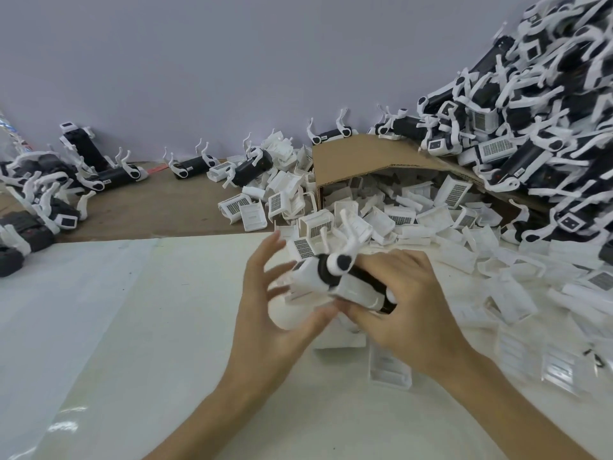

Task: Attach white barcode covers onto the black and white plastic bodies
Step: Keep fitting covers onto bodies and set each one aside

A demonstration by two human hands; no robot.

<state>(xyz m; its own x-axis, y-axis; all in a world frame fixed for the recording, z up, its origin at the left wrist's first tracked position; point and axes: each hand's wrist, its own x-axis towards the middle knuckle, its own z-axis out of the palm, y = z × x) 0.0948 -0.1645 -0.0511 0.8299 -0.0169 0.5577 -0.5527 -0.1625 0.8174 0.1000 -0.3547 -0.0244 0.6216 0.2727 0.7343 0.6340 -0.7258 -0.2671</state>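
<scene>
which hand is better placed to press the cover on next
Left, probably. The left hand is open, its thumb by the white plastic barcode cover; the right hand grips the black and white plastic body.

A black-and-white body was tilted near centre, legs toward twelve, a white cover against its side (seating unclear). Loose barcode covers spilled at three o'clock, bodies heaped at two.
</scene>
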